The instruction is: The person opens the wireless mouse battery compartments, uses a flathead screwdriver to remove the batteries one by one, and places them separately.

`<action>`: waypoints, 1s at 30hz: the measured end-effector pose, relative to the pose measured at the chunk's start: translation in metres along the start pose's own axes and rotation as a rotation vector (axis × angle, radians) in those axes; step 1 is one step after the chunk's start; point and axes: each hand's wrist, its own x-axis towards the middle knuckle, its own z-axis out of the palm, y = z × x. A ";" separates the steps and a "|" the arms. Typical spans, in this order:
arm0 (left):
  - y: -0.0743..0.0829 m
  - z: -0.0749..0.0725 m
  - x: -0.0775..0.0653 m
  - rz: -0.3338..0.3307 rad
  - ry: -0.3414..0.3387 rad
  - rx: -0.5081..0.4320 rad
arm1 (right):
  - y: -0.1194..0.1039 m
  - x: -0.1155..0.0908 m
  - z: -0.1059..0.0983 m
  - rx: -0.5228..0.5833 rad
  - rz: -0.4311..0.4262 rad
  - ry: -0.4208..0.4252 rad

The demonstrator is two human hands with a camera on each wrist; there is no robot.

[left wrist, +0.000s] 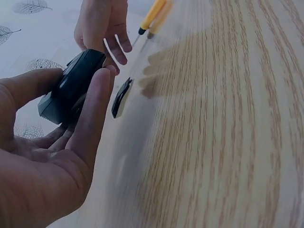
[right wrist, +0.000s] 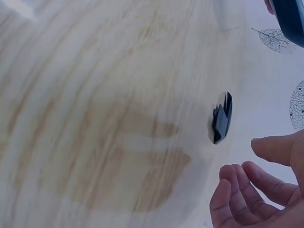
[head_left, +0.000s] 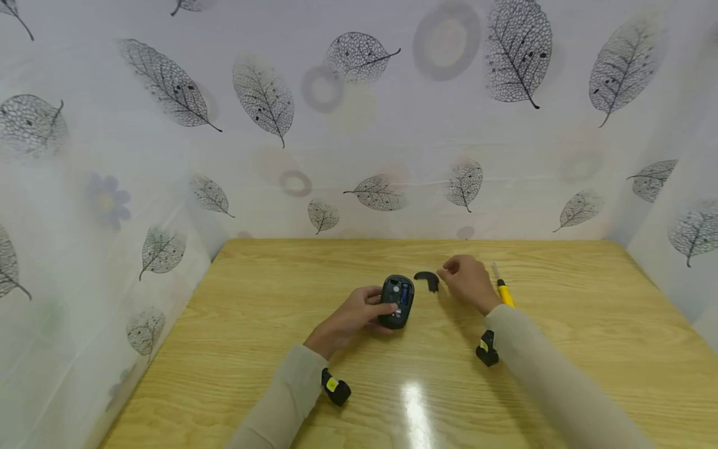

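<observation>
My left hand [head_left: 356, 315] grips a black computer mouse [head_left: 397, 299] above the table, its underside turned toward the head camera. The battery bay lies uncovered, with a blue battery [head_left: 404, 294] inside. In the left wrist view, the thumb and fingers clasp the mouse [left wrist: 71, 90] by its sides. A curved black battery cover [head_left: 430, 279] lies on the table just right of the mouse. Close beside that cover is my right hand [head_left: 470, 284], its fingers loosely bent with nothing between them. The right wrist view shows the cover [right wrist: 222, 121] apart from the fingertips.
A screwdriver [head_left: 504, 292] with a yellow handle lies on the table behind and right of the right hand. The wooden table [head_left: 269, 280] ends at a leaf-patterned curtain [head_left: 392, 137] at the back and sides.
</observation>
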 end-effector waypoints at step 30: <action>-0.003 -0.008 -0.007 0.004 0.005 -0.020 | 0.020 -0.034 -0.046 -0.130 0.019 0.064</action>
